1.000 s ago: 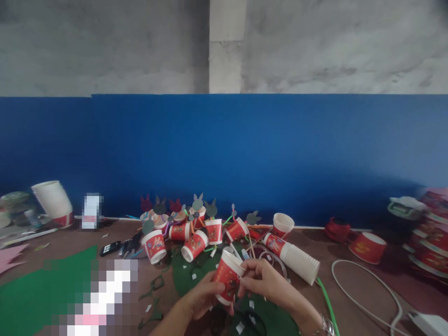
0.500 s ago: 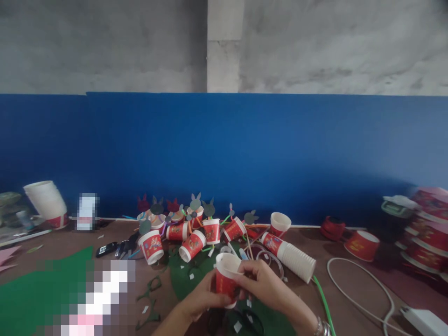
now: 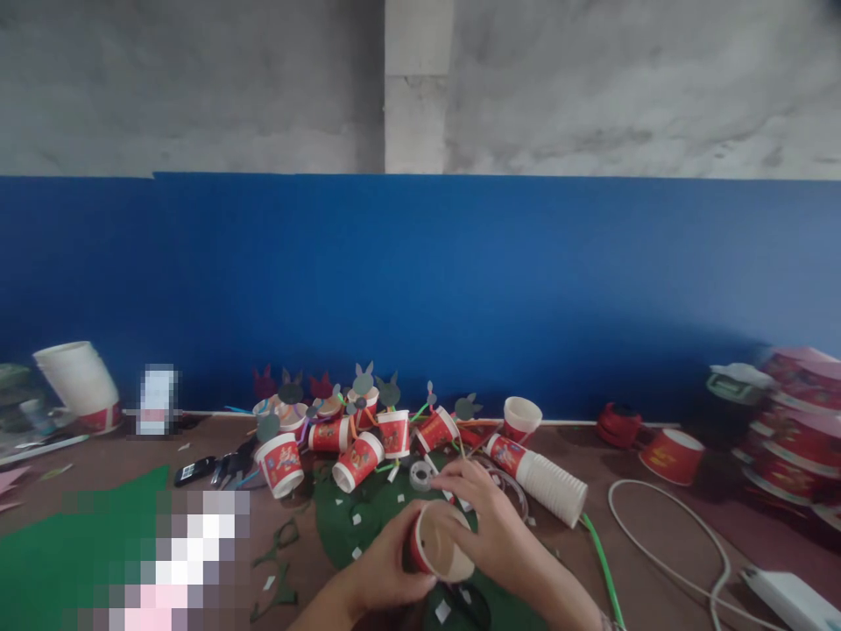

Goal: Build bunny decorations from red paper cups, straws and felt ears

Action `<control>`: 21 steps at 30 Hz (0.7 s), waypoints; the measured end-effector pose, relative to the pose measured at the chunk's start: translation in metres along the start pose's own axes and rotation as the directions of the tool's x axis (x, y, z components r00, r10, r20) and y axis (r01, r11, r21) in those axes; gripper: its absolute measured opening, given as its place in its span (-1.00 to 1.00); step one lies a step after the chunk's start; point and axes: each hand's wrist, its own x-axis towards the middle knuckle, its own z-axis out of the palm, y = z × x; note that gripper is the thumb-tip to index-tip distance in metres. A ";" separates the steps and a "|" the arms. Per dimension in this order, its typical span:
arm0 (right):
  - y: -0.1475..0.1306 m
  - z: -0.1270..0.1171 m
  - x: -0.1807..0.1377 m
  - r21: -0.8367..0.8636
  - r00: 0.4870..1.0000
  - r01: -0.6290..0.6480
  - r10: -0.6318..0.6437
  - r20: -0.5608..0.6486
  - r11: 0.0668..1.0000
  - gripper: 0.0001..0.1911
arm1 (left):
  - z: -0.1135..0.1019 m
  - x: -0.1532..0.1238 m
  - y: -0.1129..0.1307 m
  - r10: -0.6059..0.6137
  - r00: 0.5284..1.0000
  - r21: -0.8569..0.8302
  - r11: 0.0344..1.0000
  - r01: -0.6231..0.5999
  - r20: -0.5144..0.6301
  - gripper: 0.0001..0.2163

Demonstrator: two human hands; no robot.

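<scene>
My left hand [image 3: 387, 556] is closed around a red paper cup [image 3: 415, 545], whose open mouth tilts toward me. Its pale inside is visible, with a small dark spot on the inner wall. Over the cup's far rim reaches my right hand [image 3: 469, 495], fingers stretched forward and thumb apart, crossing the cup's mouth. Its fingertips are right by a small roll of clear tape [image 3: 420, 476] on the dark green sheet [image 3: 338, 526]; whether they touch it I cannot tell. White paper scraps [image 3: 356, 553] are scattered on the sheet around the hands.
Behind the hands lie several red paper cups [image 3: 360, 462] with rabbit-shaped cutouts [image 3: 363, 379] on coloured stems. A nested cup stack [image 3: 548, 486] lies to the right, near a looped white cable [image 3: 663, 486]. Green card [image 3: 124, 517] is at left, a blue wall behind.
My right hand has let go of the cup and moved forward toward the tape roll, which now shows. The cup in my left hand has tipped so its mouth faces me.
</scene>
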 end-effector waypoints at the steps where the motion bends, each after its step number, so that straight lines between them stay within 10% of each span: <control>1: -0.001 0.001 0.000 0.001 0.999 0.015 -0.015 0.037 1.000 -0.67 | 0.001 0.000 0.002 0.043 0.999 0.060 0.997 -0.043 0.005 -0.38; 21: -0.001 0.008 -0.003 -0.064 0.993 0.061 -0.054 0.108 0.996 -0.77 | 0.000 0.000 0.006 0.222 0.974 0.367 0.903 -0.225 0.050 -0.37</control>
